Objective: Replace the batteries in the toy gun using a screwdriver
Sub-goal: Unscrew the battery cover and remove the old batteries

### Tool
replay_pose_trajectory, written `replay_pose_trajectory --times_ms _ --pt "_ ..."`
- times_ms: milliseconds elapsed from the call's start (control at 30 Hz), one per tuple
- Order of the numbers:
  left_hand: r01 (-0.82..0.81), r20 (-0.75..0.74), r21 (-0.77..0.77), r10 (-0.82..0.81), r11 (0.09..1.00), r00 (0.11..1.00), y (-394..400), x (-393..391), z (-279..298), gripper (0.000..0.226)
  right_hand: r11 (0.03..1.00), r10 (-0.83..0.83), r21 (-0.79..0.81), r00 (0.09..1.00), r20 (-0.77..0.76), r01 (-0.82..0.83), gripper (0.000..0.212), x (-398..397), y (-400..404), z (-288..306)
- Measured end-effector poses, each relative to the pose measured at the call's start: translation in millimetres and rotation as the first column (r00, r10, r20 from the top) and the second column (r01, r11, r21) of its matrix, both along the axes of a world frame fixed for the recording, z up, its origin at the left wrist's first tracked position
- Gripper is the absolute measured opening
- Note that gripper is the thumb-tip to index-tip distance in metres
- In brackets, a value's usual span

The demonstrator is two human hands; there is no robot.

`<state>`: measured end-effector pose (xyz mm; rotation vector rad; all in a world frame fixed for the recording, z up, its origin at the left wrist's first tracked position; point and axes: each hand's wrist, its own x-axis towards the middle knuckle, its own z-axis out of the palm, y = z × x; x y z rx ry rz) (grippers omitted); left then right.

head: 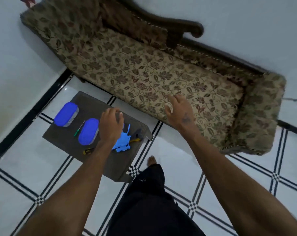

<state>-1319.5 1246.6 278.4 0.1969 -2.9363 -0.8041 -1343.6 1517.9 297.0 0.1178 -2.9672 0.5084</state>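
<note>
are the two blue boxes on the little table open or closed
Closed: both blue boxes lie on the table with blue lids covering them.

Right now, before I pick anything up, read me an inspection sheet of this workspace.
Surface: small dark table on a tiled floor.
Job's things: blue toy gun near the table's right edge; green-handled screwdriver between two blue-lidded boxes.
Clutter: yellow-and-black tool at the front; dark and yellow tool beside the toy gun, type unclear.
Hands: left hand above the table, fingers loosely curled, holding nothing; right hand open over the sofa, apparently holding nothing.
Cables: nothing seen.
Surroundings: floral sofa behind the table, pale wall, person's bare foot.
</note>
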Motion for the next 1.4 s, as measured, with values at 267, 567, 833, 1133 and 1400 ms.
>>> replay_pose_trajectory --times_ms 267,567,833,1133,1400 --pt "-0.295 -0.009 0.054 0.296 0.954 0.955 -24.9 -40.0 -8.4 0.029 0.959 0.278 0.037 0.96 0.042 -0.28 0.045 -115.5 -39.4 1.7" --pt "-0.713 -0.013 -0.066 0.714 0.698 0.7 -41.5 -25.9 -19.5 0.035 0.73 0.677 0.043 0.73 0.094 -0.682 0.056 -215.9 -137.8 -19.0" --pt "-0.877 0.165 -0.259 0.913 0.404 0.372 1.9 7.5 -27.2 0.042 0.318 0.941 0.005 0.316 0.12 -0.948 0.05 -248.0 -220.2 -21.2" --pt "-1.0 0.027 -0.012 0.999 0.019 0.019 23.7 24.5 -7.3 0.031 -0.051 0.988 0.11 -0.034 0.153 -0.993 0.049 -210.4 -302.2 -12.6" --pt "-0.974 0.099 0.011 0.969 -0.228 -0.226 15.4 24.0 -21.3 0.035 -0.328 0.924 0.101 -0.298 0.239 -0.939 0.048 -178.7 -371.0 -19.7"
